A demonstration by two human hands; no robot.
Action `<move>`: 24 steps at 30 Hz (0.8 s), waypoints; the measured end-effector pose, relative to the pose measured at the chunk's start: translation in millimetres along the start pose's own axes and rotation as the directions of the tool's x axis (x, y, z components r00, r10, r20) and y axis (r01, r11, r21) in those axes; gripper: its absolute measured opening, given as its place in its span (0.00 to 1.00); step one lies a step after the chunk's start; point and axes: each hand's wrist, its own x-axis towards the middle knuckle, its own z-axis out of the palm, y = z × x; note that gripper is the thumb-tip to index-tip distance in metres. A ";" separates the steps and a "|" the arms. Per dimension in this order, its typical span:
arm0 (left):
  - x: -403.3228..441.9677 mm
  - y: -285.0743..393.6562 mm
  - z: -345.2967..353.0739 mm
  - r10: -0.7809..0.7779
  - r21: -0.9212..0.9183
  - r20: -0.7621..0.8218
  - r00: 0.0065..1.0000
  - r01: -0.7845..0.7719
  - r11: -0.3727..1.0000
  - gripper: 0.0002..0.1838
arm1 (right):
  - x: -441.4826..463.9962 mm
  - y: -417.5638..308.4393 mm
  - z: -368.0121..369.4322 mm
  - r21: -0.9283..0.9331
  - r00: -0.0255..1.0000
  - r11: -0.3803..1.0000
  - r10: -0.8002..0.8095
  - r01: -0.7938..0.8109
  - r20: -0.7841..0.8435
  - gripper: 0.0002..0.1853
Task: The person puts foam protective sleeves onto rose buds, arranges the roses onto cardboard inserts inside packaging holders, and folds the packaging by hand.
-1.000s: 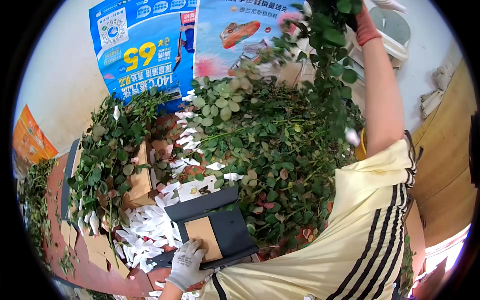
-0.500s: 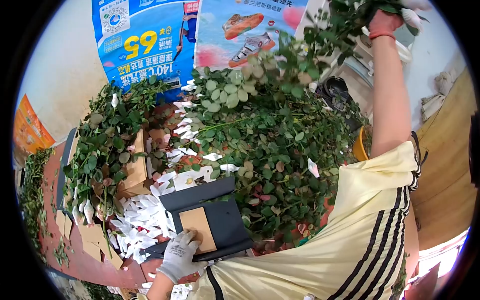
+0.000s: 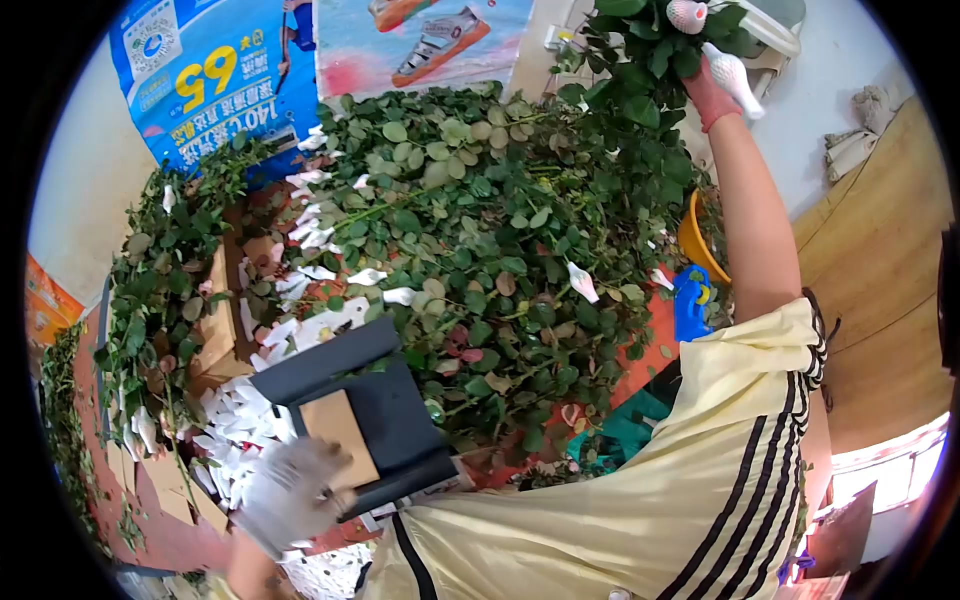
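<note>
My right hand (image 3: 712, 98), in a pink glove, is raised at the top right and closed around leafy rose stems (image 3: 640, 70). White netted rose buds (image 3: 733, 80) hang beside its fingers. My left hand (image 3: 295, 495), in a greyish-white glove, is at the lower left, its fingers smeared by motion. It is near the edge of a black holder (image 3: 385, 410) with a piece of brown cardboard (image 3: 338, 432) on it. White netting sleeves (image 3: 235, 425) lie heaped beside that hand. A large pile of leafy rose stems (image 3: 500, 270) spreads over the red table, with a few white-sleeved buds showing.
Another bunch of roses (image 3: 150, 300) rests on cardboard at the left. A yellow bowl (image 3: 697, 240) and a blue plastic object (image 3: 691, 303) are near my right arm. Posters (image 3: 215, 80) hang behind the table. Below the pile lies green plastic (image 3: 625, 435).
The view has shifted to the right. My right hand has come lower with the roses, nearer the pile. My left hand has drawn off the cardboard toward the holder's edge and is blurred.
</note>
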 end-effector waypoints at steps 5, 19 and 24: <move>169.2 49.5 -45.2 0.502 0.217 -0.519 0.692 -0.461 0.860 0.15 | -23.5 -49.2 -71.3 0.082 0.995 0.991 0.103 -0.102 -0.001 0.19; 431.1 147.2 36.9 0.434 0.546 0.060 0.899 -0.394 0.740 0.09 | -133.4 -6.4 -2.9 0.433 0.921 0.818 0.377 -0.380 0.095 0.23; 427.5 145.8 -25.4 0.524 0.472 -0.482 0.703 -0.296 0.831 0.06 | -105.0 -5.6 -21.3 0.242 0.944 0.917 0.330 -0.318 -0.011 0.19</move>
